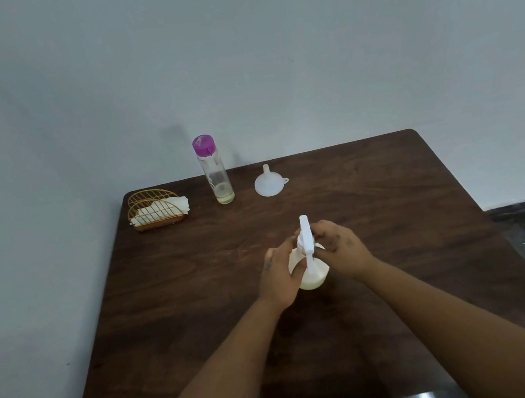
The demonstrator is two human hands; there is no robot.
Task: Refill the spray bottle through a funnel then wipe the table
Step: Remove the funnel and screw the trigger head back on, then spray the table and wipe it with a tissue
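Both hands grip the white spray bottle standing mid-table: left hand curled round its body, right hand at the spray head, apparently unscrewing it. Next, the head must come off to seat the funnel. Counted: one table, one purple-capped refill bottle, one napkin holder, one funnel.

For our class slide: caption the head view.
Both hands grip the spray bottle; funnel waits behind.
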